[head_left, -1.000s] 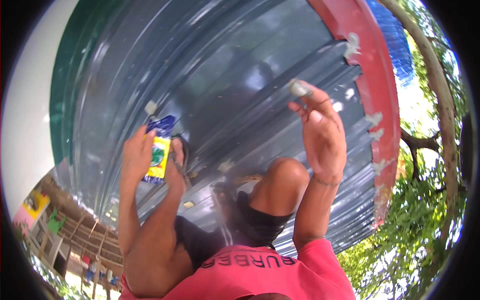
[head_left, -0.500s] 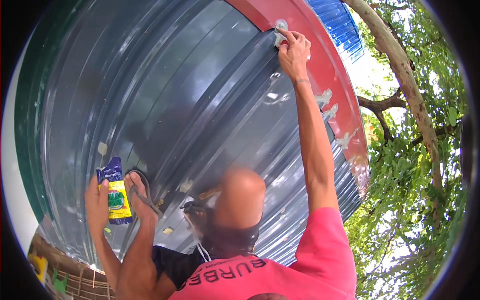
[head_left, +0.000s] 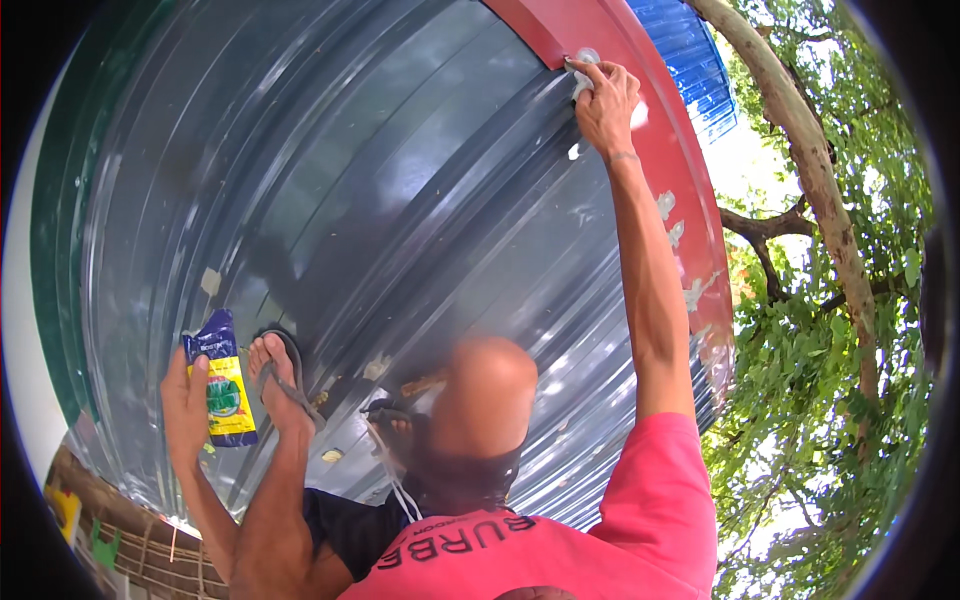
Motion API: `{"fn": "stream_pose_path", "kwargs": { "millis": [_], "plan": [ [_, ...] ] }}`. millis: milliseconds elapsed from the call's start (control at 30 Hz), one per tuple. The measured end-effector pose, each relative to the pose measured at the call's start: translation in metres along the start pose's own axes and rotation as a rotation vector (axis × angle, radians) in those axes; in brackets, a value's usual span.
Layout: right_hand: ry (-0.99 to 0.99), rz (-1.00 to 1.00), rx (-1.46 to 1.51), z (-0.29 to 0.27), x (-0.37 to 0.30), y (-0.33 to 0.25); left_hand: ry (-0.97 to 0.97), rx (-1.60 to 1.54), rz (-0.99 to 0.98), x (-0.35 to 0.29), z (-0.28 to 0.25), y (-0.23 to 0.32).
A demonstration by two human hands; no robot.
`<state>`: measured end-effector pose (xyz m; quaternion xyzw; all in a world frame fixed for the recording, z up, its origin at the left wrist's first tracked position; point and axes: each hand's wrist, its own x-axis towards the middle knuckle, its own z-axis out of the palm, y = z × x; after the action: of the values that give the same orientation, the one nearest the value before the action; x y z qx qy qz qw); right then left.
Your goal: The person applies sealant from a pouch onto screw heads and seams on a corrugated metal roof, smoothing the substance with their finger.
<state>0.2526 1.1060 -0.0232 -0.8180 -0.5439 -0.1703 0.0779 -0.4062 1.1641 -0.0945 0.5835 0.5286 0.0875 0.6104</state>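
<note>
My left hand (head_left: 184, 415) is closed around a blue and yellow packet (head_left: 226, 392) at the lower left, its thumb lying over the front. With my arm stretched far to the upper right, my right hand (head_left: 608, 108) has bent fingers against a pale grey smear of sealant (head_left: 583, 86). The smear lies where the dark ribbed metal roof sheet (head_left: 400, 180) meets the red metal flashing (head_left: 655, 130). Whatever is between those fingertips, if anything, is too small to make out.
I squat on the ribbed sheet, a sandalled foot (head_left: 283, 375) beside the packet. More sealant patches (head_left: 675, 234) dot the flashing lower down. Beyond the roof's right edge stand a tree branch (head_left: 805, 120) and leaves; a blue corrugated sheet (head_left: 690, 60) shows at the top.
The view has shifted slightly. Against the flashing, my right fingertips have moved a little left, toward the red corner. My left hand keeps hold of the packet.
</note>
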Motion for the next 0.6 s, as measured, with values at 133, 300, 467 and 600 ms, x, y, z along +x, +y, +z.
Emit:
{"fn": "stream_pose_path", "kwargs": {
  "millis": [133, 300, 467, 600],
  "plan": [
    [0.042, -0.016, -0.045, 0.006, -0.008, 0.001, 0.042, 0.012, 0.02, -0.003, 0.004, 0.009],
    [0.058, -0.029, -0.103, 0.011, -0.014, 0.002, 0.058, 0.023, 0.012, -0.006, 0.002, 0.005],
    [0.065, -0.09, -0.215, 0.01, -0.016, 0.008, 0.068, -0.004, 0.004, -0.008, 0.004, 0.01],
    [0.079, -0.147, -0.297, 0.005, -0.015, 0.014, 0.045, -0.001, -0.021, -0.007, 0.005, 0.015]
  ]
}}
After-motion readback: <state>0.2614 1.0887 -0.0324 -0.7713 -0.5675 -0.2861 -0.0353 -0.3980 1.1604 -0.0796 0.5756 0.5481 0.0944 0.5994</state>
